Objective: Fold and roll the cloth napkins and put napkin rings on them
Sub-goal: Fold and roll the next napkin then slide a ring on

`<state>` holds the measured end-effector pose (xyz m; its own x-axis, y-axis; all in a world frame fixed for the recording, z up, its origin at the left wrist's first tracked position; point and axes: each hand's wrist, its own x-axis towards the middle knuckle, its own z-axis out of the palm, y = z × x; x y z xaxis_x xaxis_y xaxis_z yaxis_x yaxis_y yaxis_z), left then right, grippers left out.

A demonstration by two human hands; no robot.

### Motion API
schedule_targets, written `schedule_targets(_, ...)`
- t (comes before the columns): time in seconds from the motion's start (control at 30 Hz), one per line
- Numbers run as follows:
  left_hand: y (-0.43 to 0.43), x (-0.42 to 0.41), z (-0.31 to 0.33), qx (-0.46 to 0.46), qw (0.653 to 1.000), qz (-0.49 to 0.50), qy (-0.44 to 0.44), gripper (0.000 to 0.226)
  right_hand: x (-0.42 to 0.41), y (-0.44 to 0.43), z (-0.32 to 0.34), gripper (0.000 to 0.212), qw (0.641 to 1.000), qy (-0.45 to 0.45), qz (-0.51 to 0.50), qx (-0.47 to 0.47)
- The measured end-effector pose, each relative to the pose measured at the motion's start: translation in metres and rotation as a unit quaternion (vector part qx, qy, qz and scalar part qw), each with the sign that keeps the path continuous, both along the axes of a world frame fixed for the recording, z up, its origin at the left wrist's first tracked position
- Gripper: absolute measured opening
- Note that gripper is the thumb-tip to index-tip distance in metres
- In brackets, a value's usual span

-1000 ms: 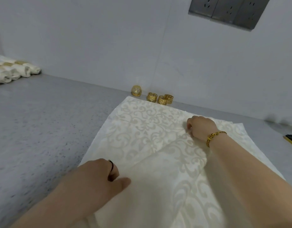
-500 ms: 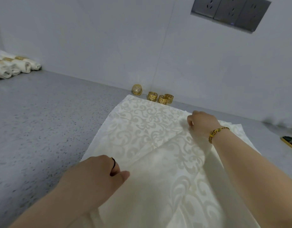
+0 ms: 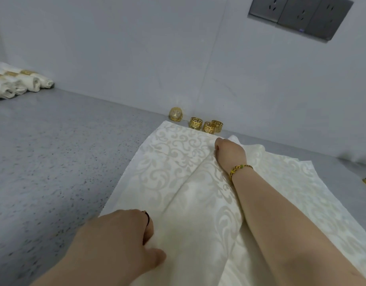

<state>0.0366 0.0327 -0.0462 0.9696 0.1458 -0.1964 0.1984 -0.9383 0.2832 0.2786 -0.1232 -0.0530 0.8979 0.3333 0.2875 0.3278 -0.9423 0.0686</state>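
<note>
as left hand (image 3: 116,238), right hand (image 3: 229,153) pinch its fold, napkin (image 3: 174,162) long axis toward rings (image 3: 207,125)

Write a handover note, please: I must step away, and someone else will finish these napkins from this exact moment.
Hands: the left hand grips the near end of the napkin's folded-over edge; the right hand pinches the far end.
Things: the napkin is spread on the counter. Three loose rings stand by the wall beyond it, with another gold piece beside them.
Done: rolled napkins with rings on, far left.
Left: finish this fold, roll the napkin, slip a ring on.
</note>
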Motion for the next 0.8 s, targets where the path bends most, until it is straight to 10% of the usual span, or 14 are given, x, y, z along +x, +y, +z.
schedule_targets(0.23, 0.001, 0.004, -0.015, -0.082, 0.990, 0.038, -0.113, 0.026, -0.010, -0.014, 0.010, 0.038, 0.972, 0.140, -0.006, 0.189)
schedule_targets(0.33, 0.004, 0.006, -0.018, -0.079, 0.991, 0.037, -0.102, 0.026, -0.031, -0.038, 0.018, 0.029, 0.934, 0.066, -0.040, 0.349)
schedule_targets(0.53, -0.001, 0.006, -0.013, -0.100, 0.991, 0.012, -0.086, 0.041, -0.094, -0.081, 0.025, 0.030, 0.762, 0.319, -0.190, 0.530)
schedule_targets(0.67, -0.008, 0.004, -0.002, -0.163, 0.980, 0.025, -0.113, 0.049, -0.108, -0.068, 0.026, 0.017, 0.804, 0.330, -0.166, 0.465)
schedule_targets(0.8, -0.033, -0.003, 0.010, -0.237, 0.960, 0.040, -0.141, 0.043, -0.093, -0.075, 0.024, 0.052, 0.838, 0.247, -0.133, 0.469)
